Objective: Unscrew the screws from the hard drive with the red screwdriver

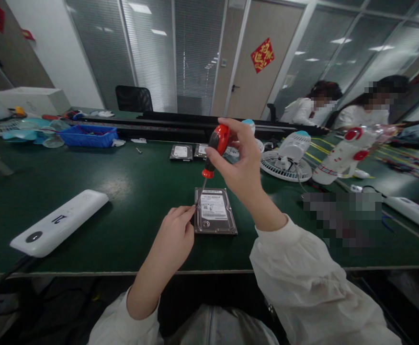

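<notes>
A hard drive [216, 225] with a white label lies flat on the green table in front of me. My right hand [243, 165] grips the red and black handle of a screwdriver [219, 139], held tilted above the drive. The screwdriver's thin shaft points down to the drive's upper left edge. At that same edge, my left hand [175, 230] has its fingers drawn together, with the fingertips close to the screwdriver tip. Whether something small is pinched between them is hidden.
Behind stand two more hard drives [181, 152], a blue tray [89, 137] and a white fan [286, 163]. A white power bank-like device [60, 223] marked 21 lies left. To the right are a red and white toy-like object [338, 155] and cables. Two people sit beyond.
</notes>
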Demonstrator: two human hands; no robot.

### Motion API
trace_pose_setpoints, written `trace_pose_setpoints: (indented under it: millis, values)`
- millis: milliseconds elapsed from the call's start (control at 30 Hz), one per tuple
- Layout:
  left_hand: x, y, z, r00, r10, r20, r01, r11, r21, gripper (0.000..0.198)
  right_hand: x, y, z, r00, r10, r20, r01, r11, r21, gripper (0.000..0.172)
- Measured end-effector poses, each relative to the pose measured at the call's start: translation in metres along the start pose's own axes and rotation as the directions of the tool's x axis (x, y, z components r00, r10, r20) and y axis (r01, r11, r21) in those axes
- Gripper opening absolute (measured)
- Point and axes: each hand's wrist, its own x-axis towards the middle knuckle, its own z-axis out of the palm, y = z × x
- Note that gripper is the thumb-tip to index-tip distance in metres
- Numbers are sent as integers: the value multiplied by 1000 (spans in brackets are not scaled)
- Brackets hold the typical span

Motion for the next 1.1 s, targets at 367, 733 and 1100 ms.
trace_pose_setpoints:
  millis: [367,733,1100]
  values:
    - [0,1,0,1000,-14,16,14,1000,-9,46,12,-2,-1,998,-13,61,15,1000,-28,33]
    - [1,1,0,1000,-14,20,14,1000,-4,45,26,-12,-4,982,-42,182,61,993,-102,30]
    - [0,-1,-1,1000,-11,10,11,1000,-9,46,36,-25,-13,918,9,396,78,976,-203,35]
